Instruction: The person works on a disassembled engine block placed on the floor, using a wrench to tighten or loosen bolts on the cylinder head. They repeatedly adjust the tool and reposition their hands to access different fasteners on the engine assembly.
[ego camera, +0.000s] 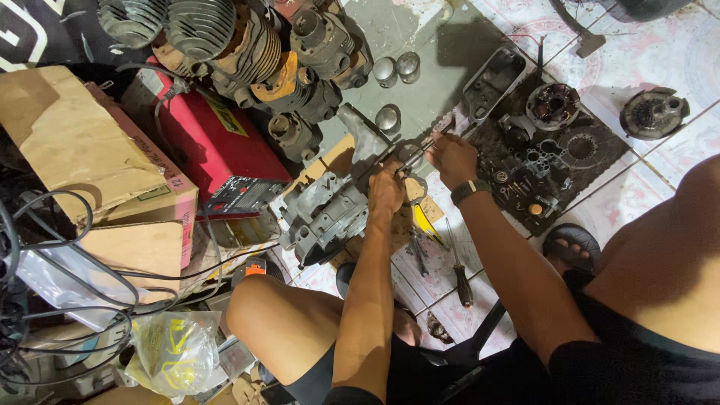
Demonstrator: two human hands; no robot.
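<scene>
Engine casing under left hand; right hand beside.

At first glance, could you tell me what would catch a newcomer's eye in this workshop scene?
In the middle, the left hand and the right hand meet over a grey metal engine casing on the floor, the right gripping a thin tool. Behind it, at upper left, stand finned engine cylinders and a red box. To the right, small engine parts lie on a dark mat.

Repair workshop: engine cylinders, dismantled parts, screwdriver on tiled floor.
</scene>
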